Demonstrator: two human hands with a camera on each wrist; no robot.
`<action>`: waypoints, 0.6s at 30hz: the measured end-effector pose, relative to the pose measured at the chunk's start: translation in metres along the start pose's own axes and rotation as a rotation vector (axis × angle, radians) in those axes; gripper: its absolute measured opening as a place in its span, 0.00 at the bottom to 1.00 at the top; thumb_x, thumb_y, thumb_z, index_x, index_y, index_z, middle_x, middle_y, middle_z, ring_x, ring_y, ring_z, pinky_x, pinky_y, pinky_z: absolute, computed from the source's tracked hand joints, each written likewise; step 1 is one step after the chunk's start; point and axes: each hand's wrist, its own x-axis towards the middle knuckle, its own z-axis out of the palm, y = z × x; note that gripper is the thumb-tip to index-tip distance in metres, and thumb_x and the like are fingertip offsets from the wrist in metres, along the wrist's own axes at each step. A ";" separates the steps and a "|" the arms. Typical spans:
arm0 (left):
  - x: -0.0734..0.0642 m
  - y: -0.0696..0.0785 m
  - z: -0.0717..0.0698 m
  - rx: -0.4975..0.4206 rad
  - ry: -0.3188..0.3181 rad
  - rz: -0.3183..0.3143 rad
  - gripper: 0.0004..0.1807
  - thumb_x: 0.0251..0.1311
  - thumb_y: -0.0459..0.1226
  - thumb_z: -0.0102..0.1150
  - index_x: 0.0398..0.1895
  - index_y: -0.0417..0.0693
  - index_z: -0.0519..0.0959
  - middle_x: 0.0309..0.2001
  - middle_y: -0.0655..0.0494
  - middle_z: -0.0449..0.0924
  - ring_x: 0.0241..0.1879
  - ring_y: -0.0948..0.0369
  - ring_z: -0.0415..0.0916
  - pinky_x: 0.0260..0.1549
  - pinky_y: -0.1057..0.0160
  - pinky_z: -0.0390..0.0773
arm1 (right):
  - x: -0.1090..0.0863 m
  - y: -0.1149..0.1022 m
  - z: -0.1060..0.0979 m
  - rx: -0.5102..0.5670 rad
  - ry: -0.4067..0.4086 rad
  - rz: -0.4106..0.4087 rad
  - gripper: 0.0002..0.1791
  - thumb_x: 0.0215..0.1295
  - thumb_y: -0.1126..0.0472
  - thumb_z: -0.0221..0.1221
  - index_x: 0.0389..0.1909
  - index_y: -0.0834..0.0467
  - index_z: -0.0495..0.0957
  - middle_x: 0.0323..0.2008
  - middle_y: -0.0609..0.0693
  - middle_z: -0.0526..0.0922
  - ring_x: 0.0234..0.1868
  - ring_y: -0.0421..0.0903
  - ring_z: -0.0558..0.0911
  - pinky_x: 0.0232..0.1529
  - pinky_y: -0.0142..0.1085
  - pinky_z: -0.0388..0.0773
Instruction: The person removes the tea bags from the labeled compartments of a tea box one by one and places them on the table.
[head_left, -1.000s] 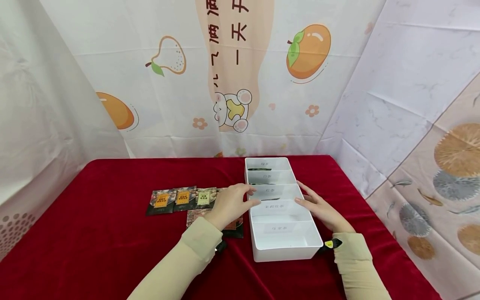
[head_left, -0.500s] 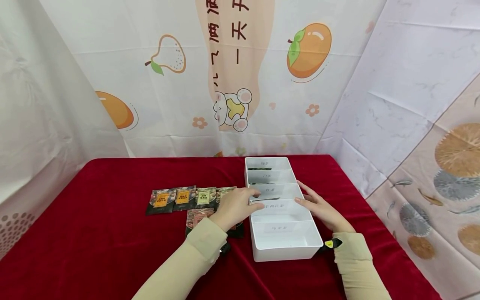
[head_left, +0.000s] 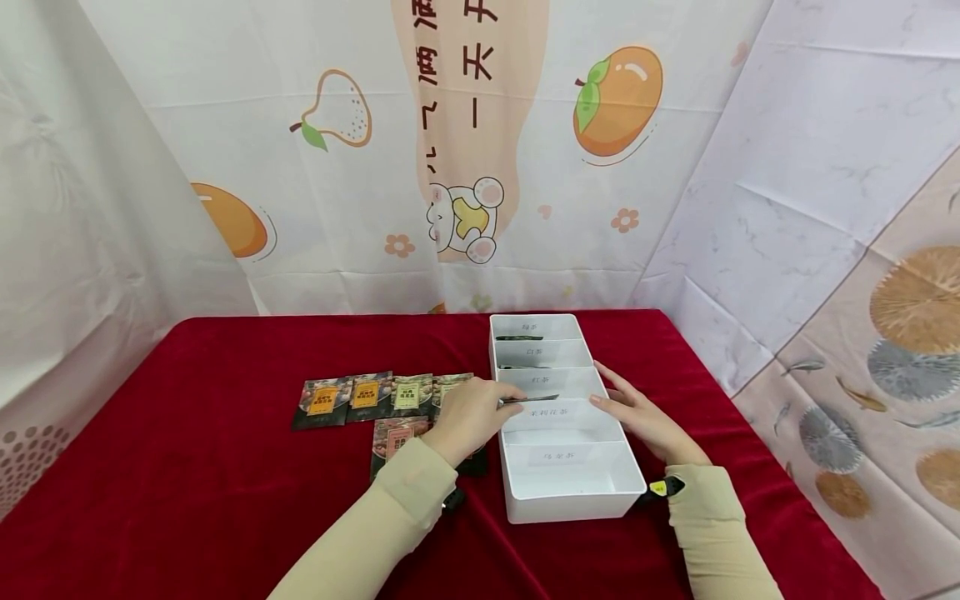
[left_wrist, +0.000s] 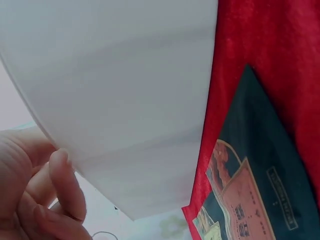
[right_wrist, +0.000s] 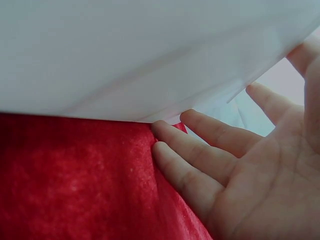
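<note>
Red cloth (head_left: 187,475) bears dark packets (head_left: 371,395), some partly hidden by the left hand (head_left: 471,417)

A thin dark packet (head_left: 538,399), seen edge-on, is pinched by the left fingers (head_left: 511,391) midway along a white, divided box (head_left: 573,507)

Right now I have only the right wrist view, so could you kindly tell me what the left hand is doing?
Observer: In the head view, the left hand pinches a thin dark packet by one end, at the white box.
Operator: Thank you; I see only an outer wall, so is the box one open space inside?
Observer: No, it is divided into five compartments.
Operator: And does anything lie on the box's left side?
Observer: Yes, several printed packets lie there on the red cloth.
</note>
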 end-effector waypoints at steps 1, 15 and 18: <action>0.000 0.000 0.000 0.000 0.012 0.002 0.08 0.62 0.46 0.66 0.43 0.65 0.88 0.35 0.61 0.89 0.24 0.64 0.75 0.16 0.69 0.65 | 0.000 0.000 0.000 0.003 -0.001 -0.001 0.42 0.73 0.52 0.56 0.80 0.42 0.43 0.70 0.69 0.62 0.54 0.51 0.81 0.51 0.42 0.79; -0.003 0.003 -0.019 -0.214 0.223 0.023 0.08 0.67 0.42 0.61 0.45 0.56 0.86 0.34 0.59 0.86 0.12 0.68 0.57 0.14 0.70 0.60 | -0.001 -0.001 0.000 0.001 -0.009 -0.009 0.41 0.74 0.52 0.55 0.80 0.43 0.43 0.71 0.69 0.61 0.55 0.50 0.80 0.52 0.42 0.78; -0.005 0.004 -0.026 -0.268 0.289 0.046 0.08 0.67 0.41 0.61 0.46 0.54 0.85 0.28 0.59 0.83 0.11 0.68 0.57 0.14 0.69 0.61 | 0.000 0.000 0.000 -0.008 -0.001 -0.007 0.41 0.74 0.52 0.55 0.80 0.43 0.43 0.71 0.69 0.61 0.55 0.50 0.80 0.52 0.42 0.78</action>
